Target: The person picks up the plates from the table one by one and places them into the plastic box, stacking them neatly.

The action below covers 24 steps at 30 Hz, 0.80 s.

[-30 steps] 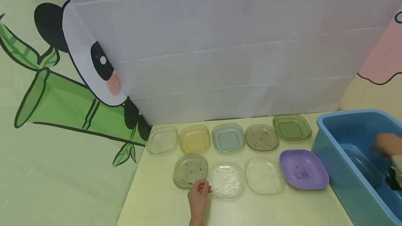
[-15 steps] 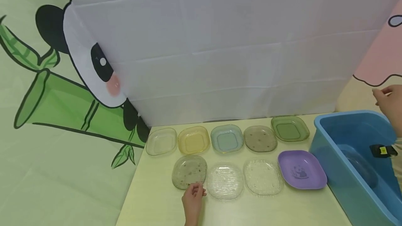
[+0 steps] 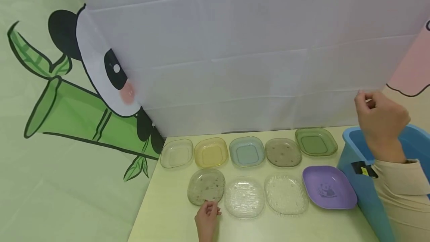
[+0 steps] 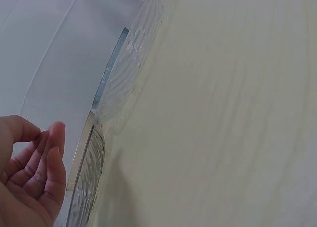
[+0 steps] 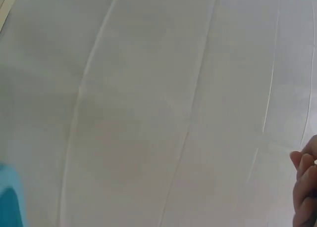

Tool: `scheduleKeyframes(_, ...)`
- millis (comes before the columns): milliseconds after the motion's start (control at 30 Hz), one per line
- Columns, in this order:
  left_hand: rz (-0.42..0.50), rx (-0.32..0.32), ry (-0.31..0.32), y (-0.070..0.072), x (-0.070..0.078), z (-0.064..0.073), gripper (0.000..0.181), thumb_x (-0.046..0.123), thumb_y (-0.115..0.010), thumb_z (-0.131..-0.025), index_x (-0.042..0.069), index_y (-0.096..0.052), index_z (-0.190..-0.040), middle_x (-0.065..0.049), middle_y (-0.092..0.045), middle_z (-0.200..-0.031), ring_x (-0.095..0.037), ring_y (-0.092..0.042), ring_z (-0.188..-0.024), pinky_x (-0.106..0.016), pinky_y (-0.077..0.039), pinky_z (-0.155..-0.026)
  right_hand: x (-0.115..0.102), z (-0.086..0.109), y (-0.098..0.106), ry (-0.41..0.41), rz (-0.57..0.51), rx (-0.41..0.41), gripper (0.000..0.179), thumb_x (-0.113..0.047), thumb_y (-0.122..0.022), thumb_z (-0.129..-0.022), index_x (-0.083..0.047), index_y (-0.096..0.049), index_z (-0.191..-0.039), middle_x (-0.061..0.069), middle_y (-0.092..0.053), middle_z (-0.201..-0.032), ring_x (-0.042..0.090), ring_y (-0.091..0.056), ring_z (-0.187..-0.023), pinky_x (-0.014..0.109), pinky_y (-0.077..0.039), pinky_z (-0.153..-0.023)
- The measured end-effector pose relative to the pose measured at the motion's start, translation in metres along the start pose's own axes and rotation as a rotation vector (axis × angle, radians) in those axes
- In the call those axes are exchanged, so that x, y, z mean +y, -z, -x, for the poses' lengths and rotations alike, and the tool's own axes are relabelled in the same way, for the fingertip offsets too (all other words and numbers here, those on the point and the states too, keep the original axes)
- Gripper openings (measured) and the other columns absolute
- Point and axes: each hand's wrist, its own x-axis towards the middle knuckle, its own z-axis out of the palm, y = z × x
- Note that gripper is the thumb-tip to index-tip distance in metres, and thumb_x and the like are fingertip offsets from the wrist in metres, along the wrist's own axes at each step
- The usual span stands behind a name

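My left hand [image 3: 207,217] hovers at the near edge of a grey translucent plate [image 3: 206,186], its fingers loosely bent. The left wrist view shows the thumb near the fingertips and nothing in the palm, with the grey plate's rim [image 4: 86,177] just beyond. My right hand [image 3: 381,120] is raised over the far left corner of the blue tub [image 3: 356,160], fingers curled in and nothing visible in them. Only its curled fingers [image 5: 304,187] show at the right edge of the right wrist view. Beside the grey plate lie two clear textured plates [image 3: 244,197] and a purple panda plate [image 3: 327,188].
Along the back of the table lie a clear plate [image 3: 176,154], a yellow one [image 3: 211,152], a blue one [image 3: 247,151], a brownish one [image 3: 283,152] and a green one [image 3: 316,142]. A white cloth backdrop [image 3: 218,85] hangs behind them.
My right hand has come up out of the blue tub and moved left over its rim. The left hand has drawn slightly back toward me. The plates stay in place.
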Motion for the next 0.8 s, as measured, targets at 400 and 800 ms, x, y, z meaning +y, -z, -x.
scheduleKeyframes(400, -0.007, 0.0, 0.018, 0.003, -0.004, 0.002, 0.011, 0.012, -0.062, -0.085, 0.003, -0.063, -0.079, -0.001, -0.065, -0.064, -0.005, -0.059, -0.052, -0.017, -0.045, -0.052, -0.019, 0.125, -0.036, -0.02, -0.117, -0.187, 0.023, -0.017, -0.059, -0.081, -0.005, -0.063, -0.062, 0.009, -0.056, -0.048, -0.013, -0.022, -0.042, 0.022, -0.016, -0.036)
scheduleKeyframes(800, 0.018, 0.043, -0.078, 0.008, -0.008, 0.002, 0.008, 0.01, -0.063, -0.084, 0.004, -0.063, -0.079, 0.002, -0.064, -0.061, -0.004, -0.058, -0.05, -0.016, -0.043, -0.05, -0.002, 0.203, -0.038, -0.075, -0.061, -0.508, 0.02, -0.018, -0.061, -0.08, -0.008, -0.062, -0.062, 0.002, -0.056, -0.05, 0.012, -0.04, -0.038, 0.027, -0.025, -0.038)
